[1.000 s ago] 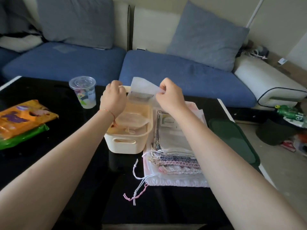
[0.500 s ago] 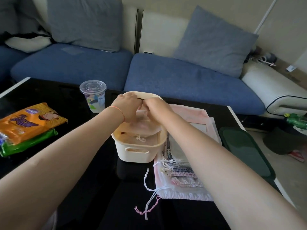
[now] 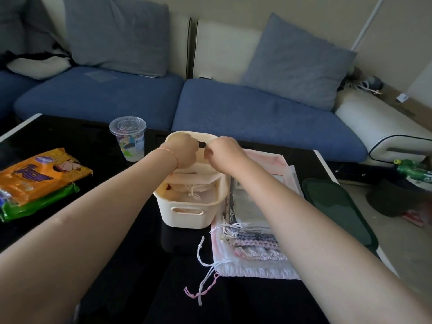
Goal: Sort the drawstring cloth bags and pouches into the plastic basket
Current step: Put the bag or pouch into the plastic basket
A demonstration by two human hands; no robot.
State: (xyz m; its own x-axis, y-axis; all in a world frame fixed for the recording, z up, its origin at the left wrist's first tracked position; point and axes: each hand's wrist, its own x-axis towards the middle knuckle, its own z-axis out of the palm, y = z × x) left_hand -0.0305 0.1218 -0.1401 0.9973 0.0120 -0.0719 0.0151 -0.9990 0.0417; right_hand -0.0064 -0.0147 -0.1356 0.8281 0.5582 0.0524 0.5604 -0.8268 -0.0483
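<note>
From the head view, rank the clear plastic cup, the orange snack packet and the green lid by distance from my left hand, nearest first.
From the left hand:
1. Clear plastic cup, just left.
2. Orange snack packet, far left.
3. Green lid, right table edge.

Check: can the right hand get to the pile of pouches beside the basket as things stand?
Probably yes. The right hand is over the basket's far end; the pile of pouches lies uncovered directly beneath that forearm, nothing on top. Whether the hand holds anything I can't tell.
</note>
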